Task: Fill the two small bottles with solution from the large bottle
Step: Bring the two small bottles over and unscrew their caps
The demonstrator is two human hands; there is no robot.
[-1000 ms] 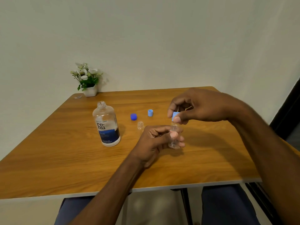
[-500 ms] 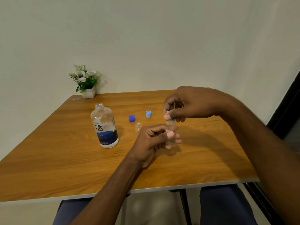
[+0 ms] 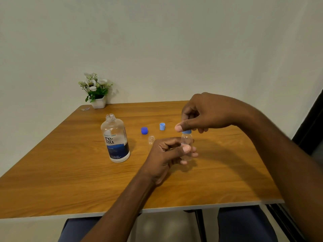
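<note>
My left hand (image 3: 167, 154) grips a small clear bottle (image 3: 186, 142) upright just above the table. A light blue cap (image 3: 186, 131) sits on its neck, pinched by the thumb and fingers of my right hand (image 3: 206, 116). A second small clear bottle (image 3: 151, 139) stands uncapped behind my left hand, mostly hidden by it. The large clear bottle (image 3: 115, 138) with a blue label stands open to the left. A dark blue cap (image 3: 144, 130) and another light blue cap (image 3: 162, 126) lie on the table behind the small bottles.
The wooden table (image 3: 70, 180) meets a pale wall at the back. A small white pot of flowers (image 3: 96, 91) stands at the back left corner, with a tiny clear item (image 3: 85, 109) beside it. My knees show below the front edge.
My right hand has lowered the light blue cap onto the neck of the small bottle held in my left hand. The view has shifted slightly.
</note>
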